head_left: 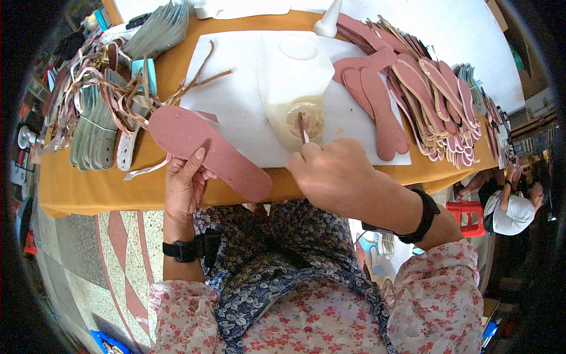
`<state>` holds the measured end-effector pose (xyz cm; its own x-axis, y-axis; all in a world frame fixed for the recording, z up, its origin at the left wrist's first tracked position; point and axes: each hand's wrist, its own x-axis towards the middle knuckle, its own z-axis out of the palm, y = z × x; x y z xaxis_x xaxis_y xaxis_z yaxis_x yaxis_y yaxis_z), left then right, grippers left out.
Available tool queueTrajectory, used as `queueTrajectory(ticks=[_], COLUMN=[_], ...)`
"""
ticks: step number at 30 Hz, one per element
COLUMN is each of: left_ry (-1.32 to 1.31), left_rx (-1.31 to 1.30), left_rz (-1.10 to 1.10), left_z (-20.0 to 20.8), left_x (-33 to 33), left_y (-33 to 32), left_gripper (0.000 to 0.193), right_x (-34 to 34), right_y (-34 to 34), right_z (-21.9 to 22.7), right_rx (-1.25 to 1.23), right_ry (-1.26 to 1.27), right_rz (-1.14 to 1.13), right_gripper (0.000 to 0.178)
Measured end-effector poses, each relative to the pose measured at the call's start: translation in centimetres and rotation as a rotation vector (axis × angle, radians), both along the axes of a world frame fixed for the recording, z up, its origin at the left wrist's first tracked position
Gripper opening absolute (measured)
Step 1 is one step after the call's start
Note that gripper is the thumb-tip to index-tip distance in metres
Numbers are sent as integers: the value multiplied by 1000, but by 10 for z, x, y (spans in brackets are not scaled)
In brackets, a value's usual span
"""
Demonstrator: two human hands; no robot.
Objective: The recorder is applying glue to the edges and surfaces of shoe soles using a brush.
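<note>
My left hand (186, 182) grips the edge of a reddish-brown insole (215, 147), thumb on top, held slanting over the table's near edge. A strap end shows beside the fingers. My right hand (336, 177) is closed round the handle of a slim brush (303, 130). The brush's tip reaches into the round opening of a white plastic jug (295, 74) lying on its side. Yellowish, glue-like residue coats the rim of that opening. The bristles are too smeared to make out clearly.
The jug lies on a white sheet (233, 50) over an orange tablecloth (283, 186). Loose insoles (377, 109) and a large pile of insoles (433, 97) lie right. Tangled straps (127, 97) and clear sole-shaped pieces (91, 133) sit left. Another person (513, 209) sits far right.
</note>
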<state>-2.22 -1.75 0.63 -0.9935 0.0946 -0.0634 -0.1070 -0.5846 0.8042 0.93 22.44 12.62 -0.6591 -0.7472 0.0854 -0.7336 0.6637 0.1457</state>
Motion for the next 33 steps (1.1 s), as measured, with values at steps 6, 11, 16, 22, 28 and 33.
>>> queueTrajectory(ticks=[6,11,16,22,28,33], left_ry=[-1,-5,-32,-34,-22,-24], left_rx=[10,-1,10,7,23,8], left_rz=[4,-10,13,11,-6,6], left_z=[0,2,5,4,1,5], left_x=[0,1,0,0,0,0], left_y=[-1,-1,2,0,-1,3], left_gripper=[21,22,21,22,22,22], right_x=[-10,-22,-32,-24,-5,11], right_y=[5,10,16,24,45,55], right_z=[7,27,42,39,31,31], right_rx=[-68,-213,-165,-232,-477,-720], right_ry=[-40,-96,-177,-170,-136,-153], right_rz=[-28,-116,-112,-135,-201,-362], right_gripper=[13,27,26,31,23,28])
